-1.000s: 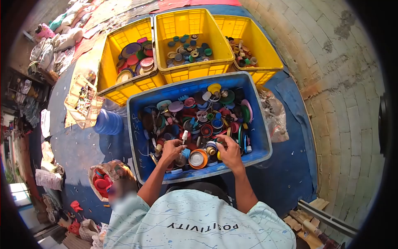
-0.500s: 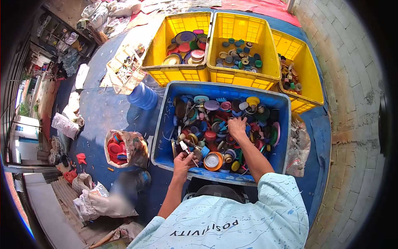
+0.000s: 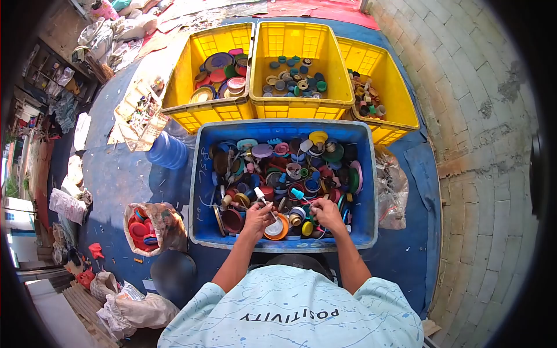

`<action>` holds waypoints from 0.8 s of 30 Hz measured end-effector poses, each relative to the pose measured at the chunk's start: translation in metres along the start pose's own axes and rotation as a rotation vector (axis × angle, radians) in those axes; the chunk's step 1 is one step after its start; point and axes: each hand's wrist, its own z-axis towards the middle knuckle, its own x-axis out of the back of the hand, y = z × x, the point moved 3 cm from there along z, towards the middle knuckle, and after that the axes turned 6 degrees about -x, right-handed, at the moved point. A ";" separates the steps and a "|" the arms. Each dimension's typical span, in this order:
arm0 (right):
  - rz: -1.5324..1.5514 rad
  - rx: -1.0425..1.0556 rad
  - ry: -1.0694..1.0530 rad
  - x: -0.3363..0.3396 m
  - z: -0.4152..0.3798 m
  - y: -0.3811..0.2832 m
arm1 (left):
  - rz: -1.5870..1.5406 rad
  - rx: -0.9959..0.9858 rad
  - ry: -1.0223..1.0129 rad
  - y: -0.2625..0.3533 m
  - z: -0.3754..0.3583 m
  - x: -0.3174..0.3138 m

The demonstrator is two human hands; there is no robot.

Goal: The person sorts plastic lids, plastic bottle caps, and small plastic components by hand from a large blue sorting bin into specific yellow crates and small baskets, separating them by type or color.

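Observation:
A blue crate (image 3: 282, 246) in front of me is filled with mixed plastic bottle caps and lids. My left hand (image 3: 259, 218) is closed on a white pump cap (image 3: 260, 195) with a thin stem, over the crate's front half. To its right, my right hand (image 3: 328, 214) pinches a blue pump cap (image 3: 298, 194) by its thin pale tube, with the blue head pointing left. Below and between the hands lies an orange lid with a white centre (image 3: 275, 227). Beside it is a yellow cap (image 3: 307, 228).
Behind stand a yellow crate of large lids (image 3: 223, 108), a yellow crate of small caps (image 3: 301, 108) and a third yellow crate (image 3: 394, 120). A sack of red lids (image 3: 168, 227) is at left, a clear bag (image 3: 392, 191) at right, and a block wall (image 3: 464, 127) farther right.
My right hand has drawn back from the pile's middle toward me and now holds the blue pump cap. My left hand keeps the white pump cap. The view has shifted right.

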 end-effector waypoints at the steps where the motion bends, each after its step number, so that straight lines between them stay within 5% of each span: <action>1: 0.194 -0.103 -0.039 0.005 -0.015 0.003 | 0.006 0.015 -0.022 -0.003 0.006 -0.005; 8: 0.527 -0.130 0.028 0.011 -0.058 0.037 | 0.109 0.064 -0.119 -0.025 0.035 -0.032; 11: 0.400 -0.080 0.070 0.010 -0.050 0.040 | 0.114 0.060 -0.105 -0.024 0.045 -0.040; 16: 0.346 -0.036 0.079 0.019 -0.045 0.019 | 0.523 -0.310 -0.059 0.003 0.089 -0.060; 19: 0.291 -0.021 0.076 0.026 -0.045 0.014 | 0.928 -0.859 -0.017 0.013 0.136 -0.066; 22: 0.309 -0.010 0.116 0.030 -0.048 0.020 | 0.981 -0.685 -0.157 0.023 0.162 -0.090; 24: 0.326 -0.015 0.138 0.036 -0.054 0.022 | 1.054 -0.742 -0.213 0.032 0.163 -0.108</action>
